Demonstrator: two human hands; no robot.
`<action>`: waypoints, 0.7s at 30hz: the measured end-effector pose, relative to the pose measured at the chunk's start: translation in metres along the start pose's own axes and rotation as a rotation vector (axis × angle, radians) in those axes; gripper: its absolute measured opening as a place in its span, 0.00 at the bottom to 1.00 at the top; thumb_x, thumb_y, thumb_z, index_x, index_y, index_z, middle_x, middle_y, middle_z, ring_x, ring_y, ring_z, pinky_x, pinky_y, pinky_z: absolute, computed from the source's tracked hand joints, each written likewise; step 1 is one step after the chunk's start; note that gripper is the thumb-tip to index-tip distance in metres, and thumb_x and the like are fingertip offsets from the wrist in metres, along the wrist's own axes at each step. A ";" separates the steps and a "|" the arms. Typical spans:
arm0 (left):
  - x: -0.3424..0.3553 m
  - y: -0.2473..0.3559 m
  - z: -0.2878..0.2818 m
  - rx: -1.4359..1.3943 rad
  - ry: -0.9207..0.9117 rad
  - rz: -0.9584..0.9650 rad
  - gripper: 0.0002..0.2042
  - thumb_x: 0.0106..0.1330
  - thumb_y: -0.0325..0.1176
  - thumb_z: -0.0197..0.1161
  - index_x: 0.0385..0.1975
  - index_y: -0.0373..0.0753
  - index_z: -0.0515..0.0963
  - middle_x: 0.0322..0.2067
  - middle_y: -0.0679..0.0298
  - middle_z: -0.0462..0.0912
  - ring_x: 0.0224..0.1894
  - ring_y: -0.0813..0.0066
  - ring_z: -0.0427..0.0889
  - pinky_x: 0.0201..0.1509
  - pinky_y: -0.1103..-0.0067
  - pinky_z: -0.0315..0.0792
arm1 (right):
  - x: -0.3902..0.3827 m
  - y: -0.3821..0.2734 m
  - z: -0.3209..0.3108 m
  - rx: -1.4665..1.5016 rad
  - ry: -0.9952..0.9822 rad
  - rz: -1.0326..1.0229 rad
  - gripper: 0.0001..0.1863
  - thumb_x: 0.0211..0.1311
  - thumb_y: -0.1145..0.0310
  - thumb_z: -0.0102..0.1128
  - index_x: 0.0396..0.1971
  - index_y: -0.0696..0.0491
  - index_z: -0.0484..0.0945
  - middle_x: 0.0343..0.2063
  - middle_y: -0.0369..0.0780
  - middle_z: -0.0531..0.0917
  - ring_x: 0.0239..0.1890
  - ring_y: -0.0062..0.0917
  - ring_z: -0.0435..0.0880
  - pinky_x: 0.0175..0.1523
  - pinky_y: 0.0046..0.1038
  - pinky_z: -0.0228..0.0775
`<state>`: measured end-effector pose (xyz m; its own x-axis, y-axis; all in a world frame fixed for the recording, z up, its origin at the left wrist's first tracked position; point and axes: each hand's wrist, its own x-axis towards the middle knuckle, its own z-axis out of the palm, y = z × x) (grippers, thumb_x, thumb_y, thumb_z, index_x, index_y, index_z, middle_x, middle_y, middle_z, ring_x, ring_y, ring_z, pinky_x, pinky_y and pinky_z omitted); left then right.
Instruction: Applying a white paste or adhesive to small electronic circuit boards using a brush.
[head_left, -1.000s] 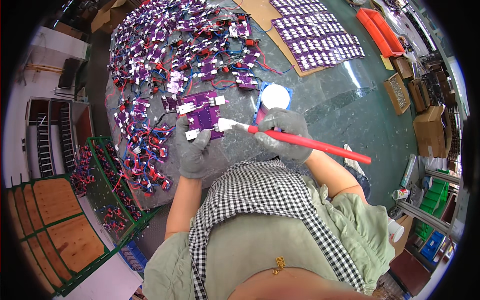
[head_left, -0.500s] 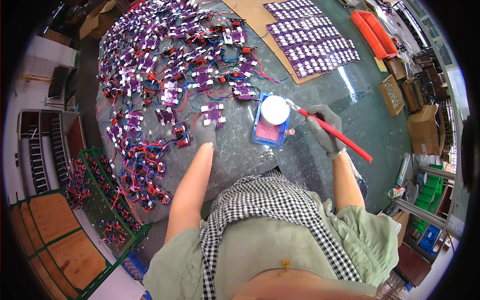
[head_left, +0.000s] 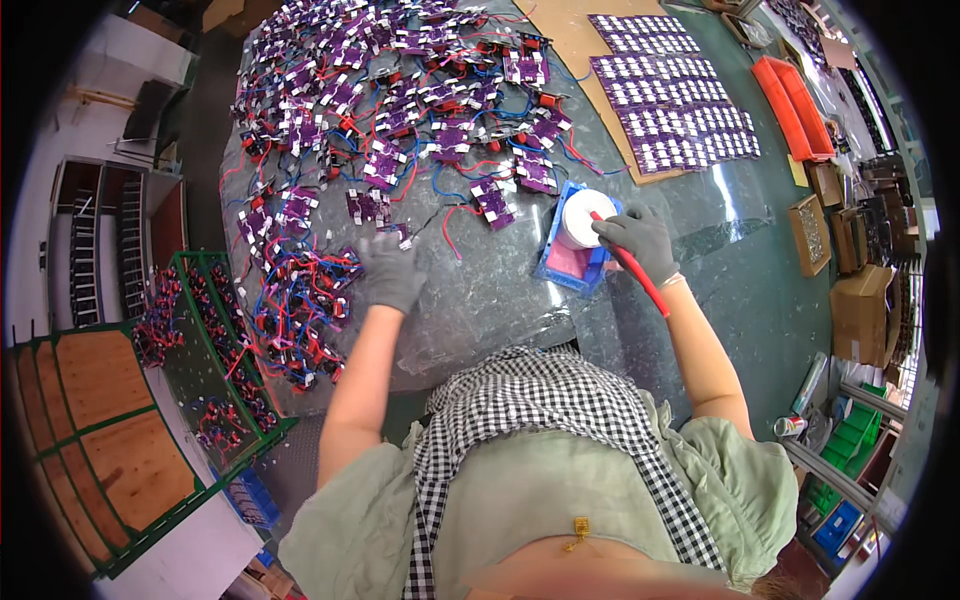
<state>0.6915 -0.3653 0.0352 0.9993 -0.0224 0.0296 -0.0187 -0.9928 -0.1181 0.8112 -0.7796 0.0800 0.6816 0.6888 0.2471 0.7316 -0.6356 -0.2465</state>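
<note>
My gloved right hand (head_left: 643, 243) is closed on a slim red-handled brush (head_left: 638, 268). The brush's front end meets the top of a round white pot (head_left: 579, 222), and its tip cannot be made out there. This pot sits in a small blue tray (head_left: 572, 283) with a pink bottom. My gloved left hand (head_left: 392, 274) reaches over the table with its fingers stretched out and slightly blurred. Just past its fingertips shows part of a purple circuit board (head_left: 403, 234), mostly hidden by the hand. Another circuit board (head_left: 492, 203) with a red wire lies between the hands, further back.
A heap of wired purple boards (head_left: 340, 95) covers the table's far left, with a tangled cluster (head_left: 300, 310) nearer me. Panels of boards (head_left: 680, 95) rest on cardboard at the far right. A red bin (head_left: 792, 108) and cardboard boxes (head_left: 862, 315) stand along the right.
My left hand has let go of one circuit board and moved left to another. My right hand has brought the brush's front end onto the white pot. The whole view has shifted slightly.
</note>
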 end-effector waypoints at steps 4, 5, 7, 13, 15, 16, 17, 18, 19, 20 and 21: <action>-0.006 -0.034 -0.023 -0.132 -0.386 -0.054 0.35 0.37 0.34 0.76 0.53 0.47 0.74 0.57 0.55 0.69 0.56 0.54 0.74 0.58 0.66 0.71 | 0.007 -0.020 -0.023 0.036 0.212 0.042 0.16 0.46 0.63 0.68 0.38 0.40 0.84 0.30 0.29 0.84 0.36 0.28 0.77 0.44 0.33 0.67; -0.012 -0.040 -0.010 -0.132 -0.380 -0.061 0.35 0.37 0.34 0.76 0.53 0.47 0.74 0.57 0.55 0.69 0.56 0.54 0.74 0.58 0.66 0.71 | 0.007 -0.023 -0.027 0.057 0.282 0.069 0.16 0.45 0.64 0.70 0.38 0.40 0.84 0.30 0.30 0.84 0.35 0.28 0.78 0.43 0.33 0.68; -0.024 -0.044 0.009 -0.199 -0.306 0.066 0.30 0.45 0.35 0.72 0.54 0.49 0.74 0.58 0.53 0.67 0.52 0.52 0.78 0.54 0.66 0.74 | 0.010 -0.034 -0.046 0.045 0.306 0.049 0.16 0.47 0.66 0.69 0.40 0.43 0.84 0.31 0.33 0.85 0.36 0.29 0.79 0.44 0.31 0.69; -0.036 -0.013 -0.056 -0.594 0.162 -0.142 0.18 0.53 0.38 0.64 0.42 0.37 0.76 0.36 0.56 0.80 0.40 0.65 0.81 0.43 0.72 0.76 | 0.017 -0.074 -0.084 0.805 0.482 0.353 0.14 0.55 0.77 0.62 0.44 0.58 0.81 0.40 0.42 0.83 0.34 0.26 0.80 0.45 0.27 0.73; -0.038 -0.016 -0.097 -1.840 -0.369 -0.410 0.16 0.65 0.44 0.55 0.41 0.38 0.77 0.27 0.65 0.81 0.24 0.80 0.80 0.25 0.83 0.73 | 0.021 -0.097 -0.099 1.156 0.391 0.572 0.13 0.55 0.76 0.63 0.42 0.61 0.80 0.41 0.42 0.82 0.36 0.22 0.80 0.46 0.24 0.72; -0.040 0.006 -0.126 -2.048 -0.347 -0.501 0.20 0.72 0.48 0.46 0.41 0.37 0.77 0.20 0.71 0.80 0.14 0.90 0.73 0.13 0.90 0.62 | 0.023 -0.099 -0.099 1.068 0.339 0.449 0.12 0.54 0.76 0.64 0.40 0.61 0.80 0.39 0.42 0.82 0.35 0.22 0.80 0.44 0.24 0.72; -0.038 0.018 -0.147 -2.046 -0.344 -0.503 0.20 0.72 0.48 0.46 0.41 0.37 0.77 0.20 0.71 0.80 0.14 0.90 0.73 0.13 0.90 0.62 | 0.027 -0.102 -0.099 0.977 0.289 0.324 0.12 0.53 0.76 0.65 0.39 0.61 0.80 0.37 0.41 0.82 0.34 0.22 0.80 0.42 0.25 0.73; -0.035 0.028 -0.165 -2.058 -0.368 -0.512 0.20 0.72 0.49 0.46 0.41 0.37 0.77 0.21 0.70 0.81 0.13 0.89 0.72 0.11 0.90 0.62 | 0.033 -0.107 -0.102 0.977 0.291 0.322 0.12 0.53 0.76 0.65 0.39 0.61 0.80 0.37 0.41 0.82 0.34 0.22 0.80 0.42 0.25 0.73; -0.036 0.032 -0.175 -2.069 -0.388 -0.523 0.21 0.71 0.49 0.47 0.42 0.36 0.77 0.22 0.69 0.82 0.12 0.88 0.71 0.10 0.90 0.61 | 0.039 -0.112 -0.106 1.040 0.230 0.235 0.11 0.52 0.75 0.66 0.37 0.60 0.80 0.34 0.41 0.82 0.32 0.23 0.80 0.40 0.25 0.72; -0.038 0.029 -0.179 -2.078 -0.492 -0.397 0.21 0.70 0.51 0.49 0.43 0.37 0.78 0.25 0.71 0.82 0.19 0.90 0.73 0.17 0.90 0.62 | 0.044 -0.117 -0.110 1.100 0.168 0.146 0.10 0.51 0.74 0.67 0.35 0.59 0.81 0.32 0.40 0.82 0.31 0.23 0.80 0.38 0.24 0.72; -0.039 0.030 -0.178 -2.079 -0.487 -0.396 0.21 0.70 0.51 0.49 0.43 0.37 0.78 0.25 0.71 0.82 0.19 0.90 0.73 0.17 0.90 0.62 | 0.047 -0.122 -0.112 1.100 0.168 0.143 0.10 0.51 0.74 0.67 0.35 0.59 0.81 0.32 0.40 0.82 0.31 0.23 0.80 0.38 0.24 0.72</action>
<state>0.6463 -0.4148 0.2072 0.8797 -0.1503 -0.4511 0.4722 0.3869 0.7921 0.7556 -0.7088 0.2269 0.8122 0.5257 0.2530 0.2940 0.0058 -0.9558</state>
